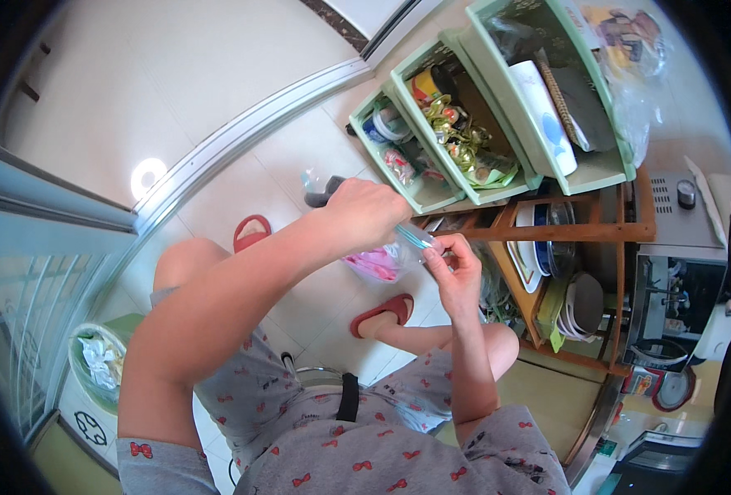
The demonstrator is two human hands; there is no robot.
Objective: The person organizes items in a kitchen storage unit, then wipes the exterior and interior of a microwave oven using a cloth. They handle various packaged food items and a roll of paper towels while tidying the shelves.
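Between my two hands is a small clear plastic bag with a blue-green zip strip point(413, 237). The fingers of my right hand point(455, 266) pinch its edge between thumb and forefinger. My left hand point(368, 210) is bent over the bag's other end, its back to the camera, so its fingertips are hidden. Below the hands, near the floor, a clear bag of pink items point(374, 263) shows in part. Beyond my left hand lie a dark object point(322, 193) and another clear bag with a blue-green edge point(308, 179), both partly covered.
Green stacked bins point(477, 192) holding packets, jars and a paper roll stand at the upper right. Beside them a wooden rack point(551, 232) bears plates and pans. A waste bin point(124, 334) stands at the lower left, near a sliding-door track point(247, 130). Red slippers point(365, 318) are on my feet.
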